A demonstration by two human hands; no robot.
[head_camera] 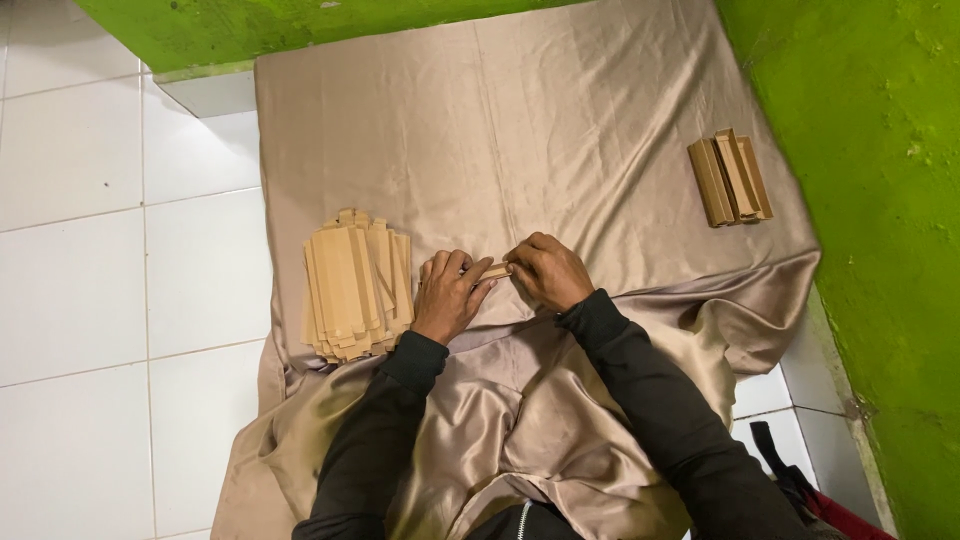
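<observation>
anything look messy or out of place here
Mostly the cloth: smooth at the far end, bunched into folds near the person. The big pile of flat brown strips by the left hand is fanned unevenly. Both hands pinch one strip; right hand.

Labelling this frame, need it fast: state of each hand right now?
Left hand: closed on one end of a small tan cardboard strip.
Right hand: closed on the strip's other end, fingers curled over it.
</observation>
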